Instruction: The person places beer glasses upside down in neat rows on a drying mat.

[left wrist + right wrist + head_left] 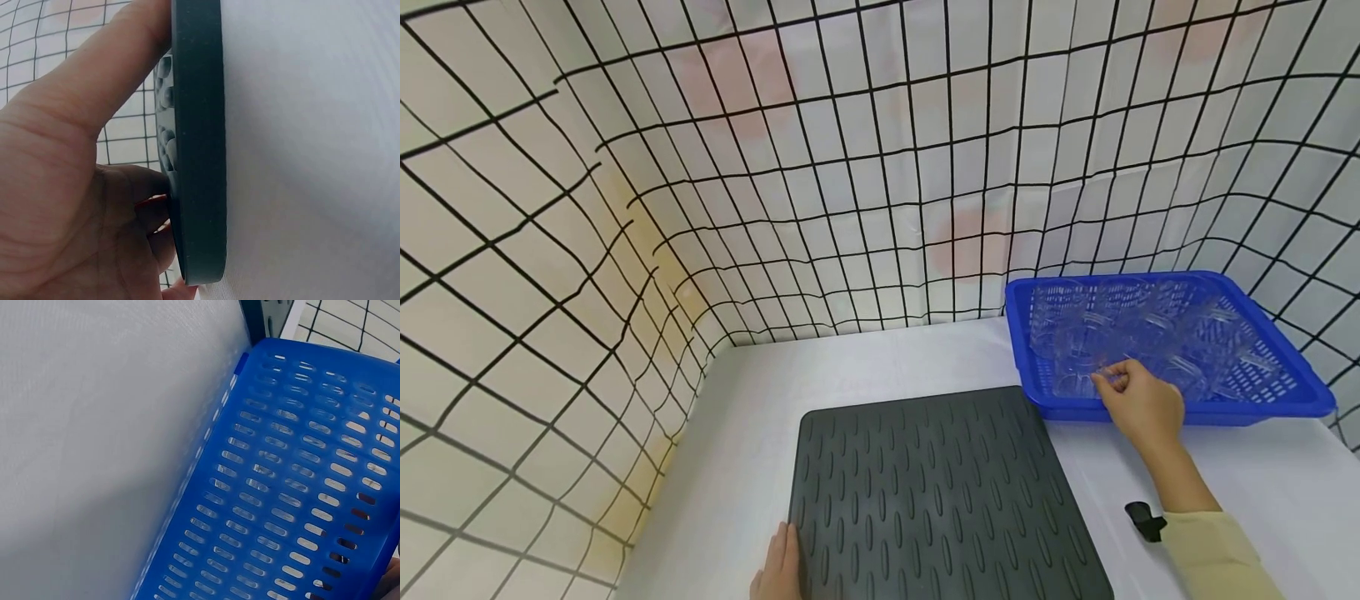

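Observation:
In the head view, my right hand point(1146, 408) reaches over the near rim of a blue plastic basket point(1157, 412). Its thumb and fingertips pinch the edge of a clear cup point(1073, 377) at the basket's near left corner. More clear cups point(1157, 321) lie close together inside. Fingers extended, my left hand point(781, 567) lies along the left edge of a dark grey ribbed mat point(917, 500). The left wrist view shows its thumb point(119, 62) and fingers resting at the mat's corner. Slotted basket wall hides most of the right hand in the right wrist view.
Black wire grid panels point(880, 167) with white cloth behind them enclose the back and sides. A white cloth point(722, 467) covers the table. Beside the right forearm lies a small black object point(1145, 522). The mat's far right corner meets the basket's near left corner.

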`<control>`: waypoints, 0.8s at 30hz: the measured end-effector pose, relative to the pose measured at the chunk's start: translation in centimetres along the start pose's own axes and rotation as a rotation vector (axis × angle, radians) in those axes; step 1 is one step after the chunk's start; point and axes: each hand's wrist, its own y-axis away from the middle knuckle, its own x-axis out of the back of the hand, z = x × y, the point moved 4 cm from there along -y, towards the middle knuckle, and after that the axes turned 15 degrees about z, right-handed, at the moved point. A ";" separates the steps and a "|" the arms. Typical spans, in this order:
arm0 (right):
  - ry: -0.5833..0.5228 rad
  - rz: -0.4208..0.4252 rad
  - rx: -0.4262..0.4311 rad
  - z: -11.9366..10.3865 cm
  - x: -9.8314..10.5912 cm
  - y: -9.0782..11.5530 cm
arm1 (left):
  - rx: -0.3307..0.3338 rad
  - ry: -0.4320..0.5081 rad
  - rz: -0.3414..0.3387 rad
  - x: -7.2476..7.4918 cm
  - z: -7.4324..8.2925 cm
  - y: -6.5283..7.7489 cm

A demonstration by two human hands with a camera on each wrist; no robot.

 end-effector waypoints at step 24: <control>-0.127 0.165 0.017 -0.3 1.0 0.4 | -0.040 0.006 0.033 0.0 -0.3 -0.2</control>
